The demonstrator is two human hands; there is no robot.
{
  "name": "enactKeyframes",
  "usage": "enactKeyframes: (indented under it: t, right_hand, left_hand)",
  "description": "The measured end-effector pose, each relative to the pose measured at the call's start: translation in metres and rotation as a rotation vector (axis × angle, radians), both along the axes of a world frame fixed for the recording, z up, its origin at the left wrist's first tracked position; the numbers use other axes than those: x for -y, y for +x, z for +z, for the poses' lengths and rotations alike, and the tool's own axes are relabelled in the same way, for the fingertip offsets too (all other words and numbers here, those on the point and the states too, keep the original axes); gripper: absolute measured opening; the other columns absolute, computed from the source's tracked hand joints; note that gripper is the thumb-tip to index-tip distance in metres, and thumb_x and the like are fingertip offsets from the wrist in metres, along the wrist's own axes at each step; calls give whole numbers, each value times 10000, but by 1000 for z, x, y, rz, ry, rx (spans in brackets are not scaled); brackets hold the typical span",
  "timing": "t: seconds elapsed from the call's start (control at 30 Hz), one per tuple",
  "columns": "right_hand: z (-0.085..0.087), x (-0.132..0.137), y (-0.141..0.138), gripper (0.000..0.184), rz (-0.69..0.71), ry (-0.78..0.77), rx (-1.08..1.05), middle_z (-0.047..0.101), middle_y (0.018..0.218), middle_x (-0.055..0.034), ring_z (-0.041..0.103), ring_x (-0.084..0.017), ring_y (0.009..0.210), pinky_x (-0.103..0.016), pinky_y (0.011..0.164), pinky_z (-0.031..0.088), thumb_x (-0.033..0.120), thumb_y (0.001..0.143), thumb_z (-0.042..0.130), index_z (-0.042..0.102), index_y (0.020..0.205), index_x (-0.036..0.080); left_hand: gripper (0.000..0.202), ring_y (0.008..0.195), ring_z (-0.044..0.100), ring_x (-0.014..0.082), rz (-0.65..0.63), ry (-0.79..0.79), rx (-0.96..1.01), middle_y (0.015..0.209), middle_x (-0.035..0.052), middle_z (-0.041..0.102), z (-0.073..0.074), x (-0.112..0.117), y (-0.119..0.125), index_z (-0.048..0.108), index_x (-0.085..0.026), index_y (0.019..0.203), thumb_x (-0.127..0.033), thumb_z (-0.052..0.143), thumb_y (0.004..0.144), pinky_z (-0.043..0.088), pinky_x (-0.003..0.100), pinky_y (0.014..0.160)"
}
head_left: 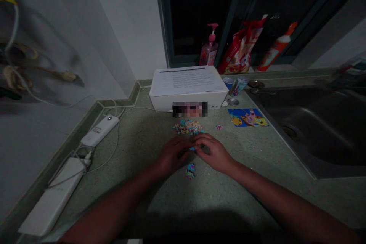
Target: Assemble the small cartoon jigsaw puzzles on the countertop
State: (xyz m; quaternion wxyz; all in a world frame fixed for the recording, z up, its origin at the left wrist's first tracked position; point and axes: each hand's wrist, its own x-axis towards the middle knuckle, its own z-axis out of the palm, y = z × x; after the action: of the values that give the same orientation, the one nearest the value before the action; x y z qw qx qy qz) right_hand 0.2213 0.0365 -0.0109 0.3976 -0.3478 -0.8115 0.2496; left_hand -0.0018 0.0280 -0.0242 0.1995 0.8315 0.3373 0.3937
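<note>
Above the green countertop, my left hand [175,154] and my right hand [213,152] meet, fingertips close together. Between them shows a small blue jigsaw puzzle piece [192,148], which both hands pinch. Just beyond the fingers lies a heap of loose puzzle pieces [187,126] in mixed colours. Nearer to me, below the hands, a small cluster of puzzle pieces [190,171] rests on the counter; whether they are all joined I cannot tell. One pinkish piece [219,126] lies apart, to the right of the heap.
A white box [160,101] with a printed sheet on top stands behind the heap. At right lie a blue cartoon picture card [248,117] and a steel sink [309,160]. White power strips [54,198] and cables run along the left. Bottles and a red bag [240,51] line the window.
</note>
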Motion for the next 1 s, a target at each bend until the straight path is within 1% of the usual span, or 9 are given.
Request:
enactKeyframes:
  t: [0.17, 0.3, 0.4, 0.5, 0.57, 0.63, 0.73, 0.83, 1.0]
  right_hand:
    - [-2, 1, 0, 82, 10, -17, -5, 749, 987, -55, 715, -216, 954, -399, 849, 589, 182, 989, 624, 664, 954, 244]
    - [-1, 1, 0, 72, 6, 29, 12, 745, 980, -54, 709, -219, 950, -407, 851, 590, 185, 994, 623, 657, 968, 242]
    - [0, 2, 0, 63, 8, 57, 52, 743, 994, -55, 707, -227, 972, -421, 864, 590, 198, 1003, 618, 652, 982, 247]
    - [2, 3, 0, 45, -3, 88, 99, 739, 1040, -67, 701, -246, 1024, -442, 889, 589, 219, 998, 627, 648, 1020, 252]
    - [2, 3, 0, 64, -7, 113, 131, 734, 1075, -80, 693, -264, 1066, -460, 910, 586, 238, 985, 655, 644, 1047, 250]
    - [3, 3, 0, 60, -1, 126, 152, 734, 1078, -83, 692, -268, 1069, -462, 913, 588, 244, 984, 661, 640, 1040, 245]
    - [2, 3, 0, 13, -4, 135, 157, 738, 1058, -81, 696, -262, 1042, -458, 906, 590, 231, 1002, 635, 636, 1013, 238]
    - [1, 3, 0, 43, -22, 158, 160, 740, 1067, -84, 695, -266, 1054, -469, 915, 590, 245, 1013, 635, 646, 1052, 233]
    - [3, 2, 1, 100, -34, 195, 149, 746, 1077, -75, 702, -258, 1065, -474, 938, 595, 240, 1023, 623, 673, 1109, 250]
  left_hand:
    - [121, 894, 710, 210, 36, -43, -29, 955, 65, 753, 0, 1, -1, 716, -215, 1085, -253, 668, 981, 586, 360, 819]
    - [106, 899, 708, 206, 54, -102, -19, 948, 57, 751, -1, 1, -2, 717, -220, 1047, -238, 641, 975, 576, 371, 846]
    - [93, 891, 705, 206, 61, -120, 12, 942, 62, 750, -1, 1, -2, 716, -213, 1013, -235, 641, 963, 569, 365, 833]
    - [107, 888, 705, 204, 82, -166, 30, 943, 60, 751, 0, 1, -2, 723, -216, 1008, -250, 636, 957, 569, 358, 831]
    - [112, 878, 704, 203, 118, -208, 37, 932, 55, 752, 2, 2, -1, 729, -217, 987, -266, 634, 955, 569, 356, 832]
    - [115, 860, 701, 202, 150, -242, 48, 913, 48, 751, 4, 2, -1, 732, -215, 965, -284, 642, 950, 565, 346, 816]
    - [129, 829, 695, 195, 164, -287, 72, 900, 38, 748, 6, 3, -1, 731, -209, 959, -308, 649, 945, 560, 327, 784]
    - [150, 807, 691, 188, 167, -334, 94, 893, 34, 751, 7, 3, -1, 736, -203, 960, -325, 652, 939, 563, 317, 767]
    - [163, 814, 697, 194, 197, -400, 111, 897, 34, 768, 9, 2, 0, 754, -195, 958, -322, 662, 912, 577, 320, 779]
